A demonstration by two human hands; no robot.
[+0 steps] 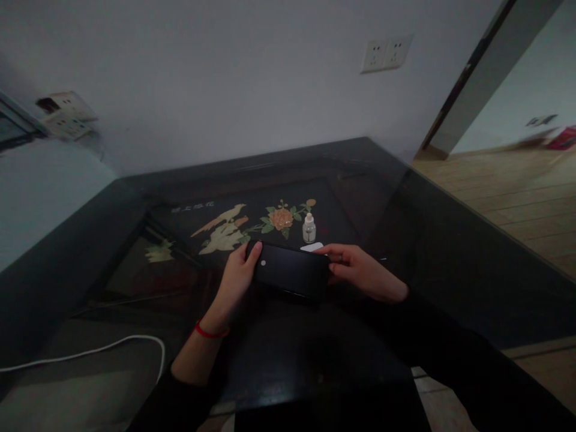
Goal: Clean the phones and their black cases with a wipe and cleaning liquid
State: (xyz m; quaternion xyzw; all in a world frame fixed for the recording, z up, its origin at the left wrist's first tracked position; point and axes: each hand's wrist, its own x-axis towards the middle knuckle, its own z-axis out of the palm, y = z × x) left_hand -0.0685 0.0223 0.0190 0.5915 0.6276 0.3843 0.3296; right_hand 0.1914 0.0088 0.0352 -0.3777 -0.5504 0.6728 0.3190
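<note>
A black smartphone [290,271] is held lengthwise above the dark table, its dark screen towards me with a small pale mark near the left end. My left hand [239,269] grips the phone's left end, thumb on the front face and the other fingers hidden behind. At the right end, my right hand [355,270] is closed on the phone's edge with thumb and fingers. Just behind the phone, partly covered by it and my right fingers, lies a small white flat piece [311,246]. A little clear bottle with a white cap [309,228] stands upright beyond that.
The glossy black table [382,198] bears a flower-and-bird picture [225,231] and reaches the wall. A white cable [130,339] curves at the lower left. Wall sockets [386,54] are at the upper right, with more sockets [69,114] at the left. Wooden flooring [508,192] lies to the right.
</note>
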